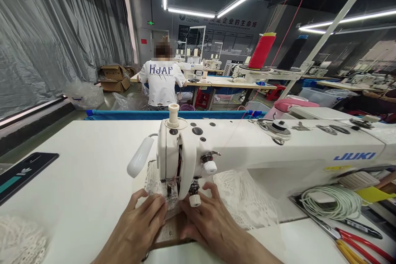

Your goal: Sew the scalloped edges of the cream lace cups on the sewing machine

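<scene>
two hands press flat on one piece of white lace cloth [168, 202] under the needle of one white sewing machine [247, 152] on the counter [86, 173]. the left hand [139, 227] and right hand [210, 225] lie open, fingers spread, gripping nothing. the lace has many small holes. one red thread cone [262, 50] stands behind.

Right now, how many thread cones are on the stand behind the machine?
2: a red cone on the left of the thread stand, a dark cone right of it. Others may be hidden.
</scene>
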Tool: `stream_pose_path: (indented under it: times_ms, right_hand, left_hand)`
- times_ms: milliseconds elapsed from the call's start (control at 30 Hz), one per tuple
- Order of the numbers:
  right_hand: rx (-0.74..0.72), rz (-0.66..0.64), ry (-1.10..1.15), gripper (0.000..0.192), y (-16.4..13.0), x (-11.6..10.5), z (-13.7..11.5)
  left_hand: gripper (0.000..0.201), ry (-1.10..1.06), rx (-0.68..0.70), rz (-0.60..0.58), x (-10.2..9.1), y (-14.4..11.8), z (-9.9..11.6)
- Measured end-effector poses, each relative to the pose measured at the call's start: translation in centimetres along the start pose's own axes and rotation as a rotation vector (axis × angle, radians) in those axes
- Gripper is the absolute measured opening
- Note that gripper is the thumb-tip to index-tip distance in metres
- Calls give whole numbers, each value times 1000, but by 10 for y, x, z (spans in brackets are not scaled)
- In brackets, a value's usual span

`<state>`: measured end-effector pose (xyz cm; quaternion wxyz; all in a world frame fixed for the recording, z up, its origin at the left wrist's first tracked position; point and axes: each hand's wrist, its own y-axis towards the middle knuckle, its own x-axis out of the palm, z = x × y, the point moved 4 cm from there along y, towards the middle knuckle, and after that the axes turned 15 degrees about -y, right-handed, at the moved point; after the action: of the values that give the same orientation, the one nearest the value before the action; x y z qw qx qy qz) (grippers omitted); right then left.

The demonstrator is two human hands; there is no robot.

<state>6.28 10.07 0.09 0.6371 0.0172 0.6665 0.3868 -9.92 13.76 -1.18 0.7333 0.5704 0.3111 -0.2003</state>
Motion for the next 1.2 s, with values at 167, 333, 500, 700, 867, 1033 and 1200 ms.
stream_pose_path:
  times_ms: [167,333,500,700,867,1033,1200]
  right_hand:
    - [6,-30,-14,24,-2,-1,3]
    - [3,11,-32,26,-2,-2,1]
    - [13,12,-39,26,-2,-2,1]
    - [16,35,-35,30,-2,-1,2]
    - [11,13,-55,24,-2,1,5]
    - [12,2,-95,17,-1,-2,6]
    - [21,-13,-46,23,-1,1,8]
  left_hand:
    - [22,28,0,-20,-1,-3,2]
    - [22,10,-34,-45,0,-7,2]
    - [20,-5,-42,-42,-3,-1,5]
    - [18,6,-63,-56,-1,-2,1]
    - [21,18,-72,-54,1,-5,-5]
    - [30,40,-138,-73,-9,-3,-17]
    - [36,125,-214,-136,-17,-11,-35]
